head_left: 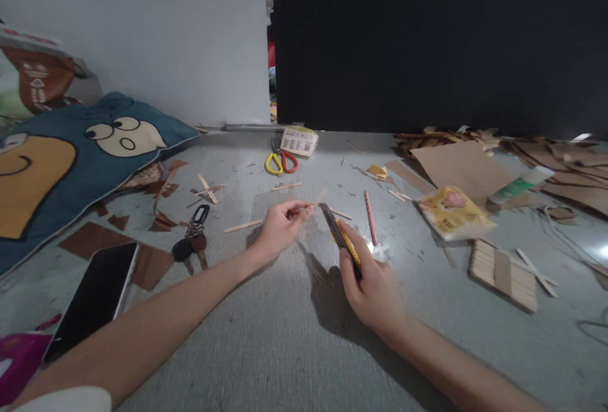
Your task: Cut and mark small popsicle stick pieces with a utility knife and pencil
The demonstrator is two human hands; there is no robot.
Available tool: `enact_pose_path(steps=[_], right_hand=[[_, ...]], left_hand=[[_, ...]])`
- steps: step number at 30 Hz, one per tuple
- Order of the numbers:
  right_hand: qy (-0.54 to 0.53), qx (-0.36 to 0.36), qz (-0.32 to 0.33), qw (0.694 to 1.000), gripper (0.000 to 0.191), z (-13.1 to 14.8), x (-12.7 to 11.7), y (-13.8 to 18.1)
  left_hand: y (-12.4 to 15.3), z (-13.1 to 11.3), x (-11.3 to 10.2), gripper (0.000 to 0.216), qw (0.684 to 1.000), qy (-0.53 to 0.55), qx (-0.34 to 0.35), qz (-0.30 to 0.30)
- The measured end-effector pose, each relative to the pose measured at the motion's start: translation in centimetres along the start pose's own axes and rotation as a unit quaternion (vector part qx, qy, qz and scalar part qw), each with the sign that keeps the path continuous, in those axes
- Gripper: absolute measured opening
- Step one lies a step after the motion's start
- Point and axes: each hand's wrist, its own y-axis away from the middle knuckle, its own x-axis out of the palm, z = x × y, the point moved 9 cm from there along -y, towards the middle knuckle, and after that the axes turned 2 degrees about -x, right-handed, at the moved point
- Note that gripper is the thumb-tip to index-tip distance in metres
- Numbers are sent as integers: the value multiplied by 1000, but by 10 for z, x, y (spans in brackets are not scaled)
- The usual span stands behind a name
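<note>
My left hand (280, 225) pinches a thin wooden craft stick (317, 199) by one end, holding it just above the grey floor. My right hand (368, 276) is wrapped round a yellow and black utility knife (339, 234). The knife's tip points up toward the free end of the stick and lies close beside it. Both forearms reach in from the bottom of the view.
Loose wooden sticks (243, 225), a pink pencil (370, 217), red and yellow scissors (281, 161), keys (192, 241), a black phone (95, 295), a blue cushion (57, 165), a glued stick panel (503, 269), a glue tube (520, 185), a yellow packet (453, 209) and cardboard scraps (465, 161) lie around.
</note>
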Motion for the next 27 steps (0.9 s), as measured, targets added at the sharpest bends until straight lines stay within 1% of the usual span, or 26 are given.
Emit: enact_pose_path(steps=[4, 12, 20, 27], right_hand=[[-9, 9, 4, 1000, 52, -1, 0, 0], [-23, 19, 12, 999, 53, -3, 1, 1], [-32, 18, 18, 999, 52, -4, 2, 2], [-47, 8, 18, 999, 51, -2, 2, 1]], left_hand=[[1, 2, -1, 41, 1000, 9, -16, -7], [1, 1, -6, 39, 999, 29, -32, -33], [3, -6, -2, 38, 1000, 7, 1, -16], [7, -10, -1, 34, 999, -23, 10, -27]])
